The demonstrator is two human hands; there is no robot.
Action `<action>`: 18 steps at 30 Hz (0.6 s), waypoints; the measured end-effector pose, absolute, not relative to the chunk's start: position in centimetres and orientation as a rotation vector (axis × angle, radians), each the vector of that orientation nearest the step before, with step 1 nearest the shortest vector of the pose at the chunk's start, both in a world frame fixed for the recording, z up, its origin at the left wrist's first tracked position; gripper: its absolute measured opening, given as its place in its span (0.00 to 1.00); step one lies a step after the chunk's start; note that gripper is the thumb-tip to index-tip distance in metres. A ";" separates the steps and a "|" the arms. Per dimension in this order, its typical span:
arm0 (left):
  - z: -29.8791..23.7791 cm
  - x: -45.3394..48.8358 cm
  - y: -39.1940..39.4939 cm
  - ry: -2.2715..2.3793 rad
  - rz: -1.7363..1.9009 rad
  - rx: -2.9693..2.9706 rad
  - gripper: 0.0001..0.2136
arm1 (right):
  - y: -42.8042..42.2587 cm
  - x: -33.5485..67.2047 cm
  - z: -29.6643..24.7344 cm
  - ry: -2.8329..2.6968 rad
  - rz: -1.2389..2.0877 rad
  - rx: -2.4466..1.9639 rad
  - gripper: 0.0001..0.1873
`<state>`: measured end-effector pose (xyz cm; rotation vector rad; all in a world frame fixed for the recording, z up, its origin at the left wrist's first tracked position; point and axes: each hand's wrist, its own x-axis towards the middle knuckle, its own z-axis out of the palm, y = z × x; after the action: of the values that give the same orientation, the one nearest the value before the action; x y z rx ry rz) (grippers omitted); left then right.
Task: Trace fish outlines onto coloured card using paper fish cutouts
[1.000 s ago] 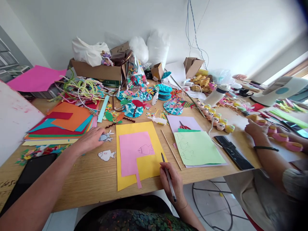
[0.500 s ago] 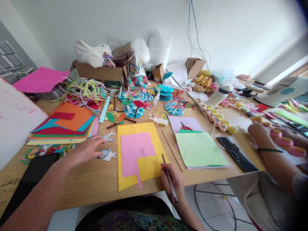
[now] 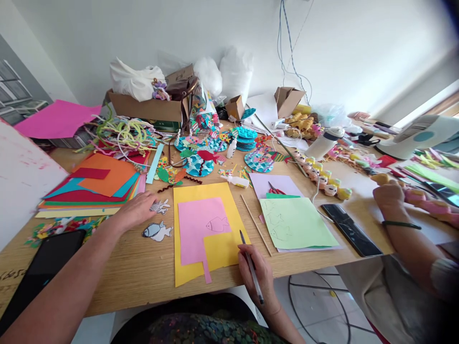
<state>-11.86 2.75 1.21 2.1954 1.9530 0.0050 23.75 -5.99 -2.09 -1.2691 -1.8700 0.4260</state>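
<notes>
Paper fish lay on the wooden table beside the left hand. The fingers of that hand were flat and a little spread, and their tips touched the upper paper fish. They held nothing. The lower paper fish lay just below the hand, nearer the table's front edge, apart from the fingers. Both fish lay flat with their long way going left to right, and both sat just left of the yellow sheet.

The right hand was on the far side of that sheet, so the left hand was much nearer the fish. The right hand was closed around a pencil, whose tip pointed up toward the pink paper with its drawn fish.

Bare wood lay below the fish. A stack of coloured paper was close on the upper left, and a black tablet was down to the left.
</notes>
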 end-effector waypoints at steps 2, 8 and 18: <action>1.3 -11.8 2.7 1.956 0.013 2.206 0.09 | -6.0 23.8 -2.1 -1.873 0.424 -1.269 0.06; 1.3 -12.1 2.5 1.929 0.082 2.245 0.15 | -5.9 23.7 -2.4 -1.876 0.413 -1.263 0.06; 2.1 -12.7 0.2 1.698 0.050 2.261 0.15 | -5.9 23.8 -2.3 -1.893 0.403 -1.276 0.06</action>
<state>-12.69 0.24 2.14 2.2611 1.6985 0.0504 23.76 -5.86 -2.29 -1.2760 -1.8933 0.4029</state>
